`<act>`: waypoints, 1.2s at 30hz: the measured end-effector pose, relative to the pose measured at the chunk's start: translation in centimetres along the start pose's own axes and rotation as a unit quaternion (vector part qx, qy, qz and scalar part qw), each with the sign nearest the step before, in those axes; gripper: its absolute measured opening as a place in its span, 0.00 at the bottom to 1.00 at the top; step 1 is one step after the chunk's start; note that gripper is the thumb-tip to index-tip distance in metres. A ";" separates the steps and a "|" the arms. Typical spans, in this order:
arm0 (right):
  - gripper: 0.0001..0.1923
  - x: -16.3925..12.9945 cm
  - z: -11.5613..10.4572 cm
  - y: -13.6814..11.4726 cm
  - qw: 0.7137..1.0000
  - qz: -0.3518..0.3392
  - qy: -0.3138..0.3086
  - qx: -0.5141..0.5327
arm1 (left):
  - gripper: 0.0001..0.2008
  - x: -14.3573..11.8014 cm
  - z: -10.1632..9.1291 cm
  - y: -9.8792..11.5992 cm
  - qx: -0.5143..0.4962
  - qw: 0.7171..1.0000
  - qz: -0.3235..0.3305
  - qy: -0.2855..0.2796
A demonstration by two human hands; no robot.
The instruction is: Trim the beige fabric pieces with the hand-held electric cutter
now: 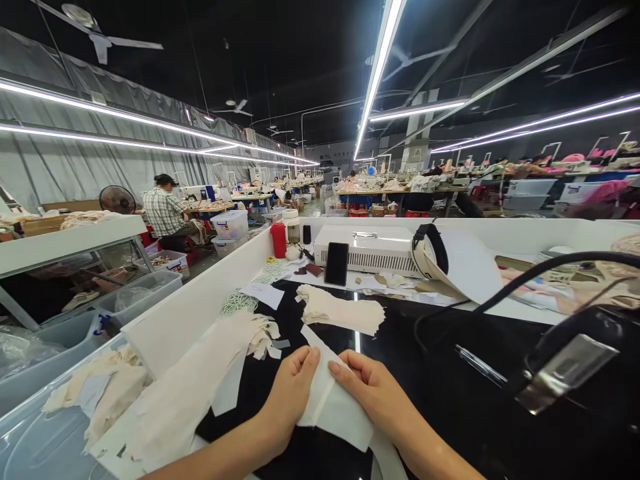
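Both hands, left hand [290,393] and right hand [373,393], pinching white fabric piece [333,407] between grips on black worktop [450,373]. Judged light, limp, prone to creasing; best held at edges. Stack of cut pieces [340,310] beyond grips.

Both forearms and the white fabric piece [335,407] leave the bottom edge

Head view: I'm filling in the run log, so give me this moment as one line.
left hand: holds white fabric piece | right hand: holds same piece | surface: black worktable | nearby: cut stack
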State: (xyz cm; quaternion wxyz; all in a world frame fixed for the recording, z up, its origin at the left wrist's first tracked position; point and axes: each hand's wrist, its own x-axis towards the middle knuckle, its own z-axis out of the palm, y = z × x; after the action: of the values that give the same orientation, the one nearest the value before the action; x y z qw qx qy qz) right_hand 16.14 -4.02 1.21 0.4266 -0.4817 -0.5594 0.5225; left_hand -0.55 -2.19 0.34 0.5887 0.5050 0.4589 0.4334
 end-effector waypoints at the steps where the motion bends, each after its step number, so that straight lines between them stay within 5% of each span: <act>1: 0.34 0.0 0.0 0.0 1.000 -0.002 0.001 -0.001 | 0.38 0.1 -0.1 0.0 0.004 1.000 0.000 0.000; 21: 0.33 1.1 -0.9 1.2 1.000 0.007 0.011 0.023 | 0.36 1.7 -1.3 1.3 0.116 0.990 0.076 0.020; 36: 0.22 1.9 -3.7 0.4 0.997 0.013 0.075 -0.021 | 0.32 4.5 -3.4 3.3 0.173 0.978 0.102 0.062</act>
State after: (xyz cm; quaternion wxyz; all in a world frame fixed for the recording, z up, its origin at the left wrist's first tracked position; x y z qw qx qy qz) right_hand 19.51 -1.54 1.08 0.4501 -0.5355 -0.5301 0.4791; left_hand -3.09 3.21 2.89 0.4151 0.6154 0.5092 0.4355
